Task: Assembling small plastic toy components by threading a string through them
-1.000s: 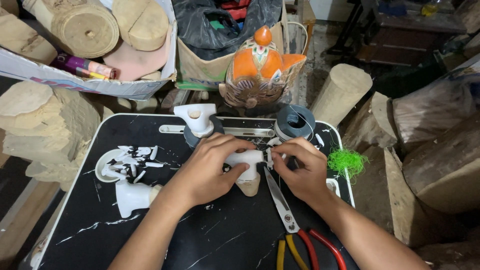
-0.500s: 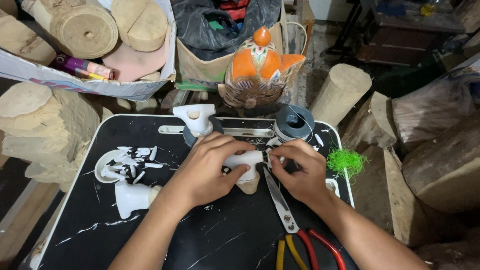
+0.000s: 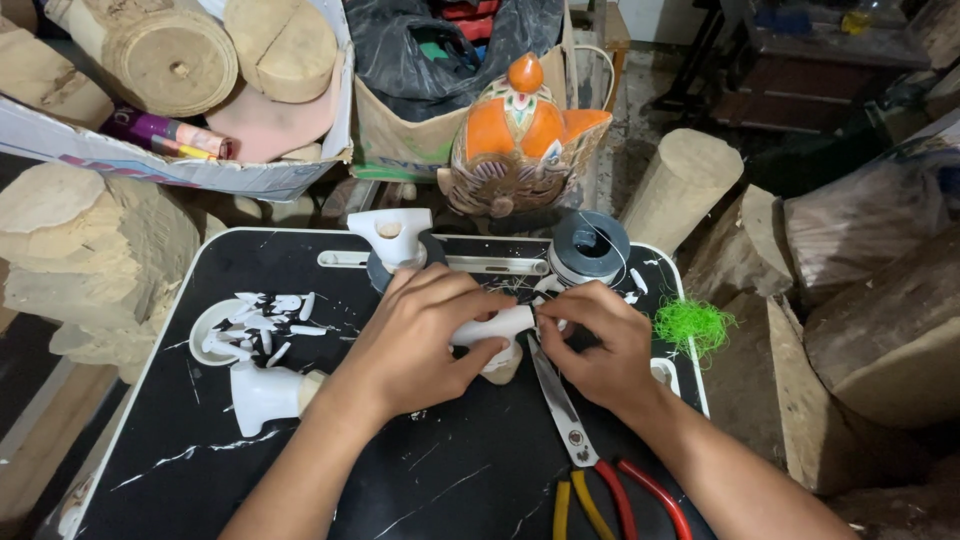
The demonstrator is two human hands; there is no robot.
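White piece [image 3: 490, 328]: keep your left hand [image 3: 420, 335] clamped around it.
Right hand [image 3: 595, 345]: fingers pinched closed at its end; work steadily.

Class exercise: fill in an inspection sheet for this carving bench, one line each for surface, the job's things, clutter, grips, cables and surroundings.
Surface: black tabletop, streaked with white marks.
Job's things: white carved piece held across the middle of the table.
Clutter: white shavings in a dish; another white piece lying front left; a third white piece at the back; grey spool; pliers with red and yellow handles; tuft of green fibre.
Grips: left hand wraps the white carved piece; right hand pinches its end. Any small tool there cannot be made out.
Cables: nothing seen.
Surroundings: wood logs in a box, orange painted mask, black bag.
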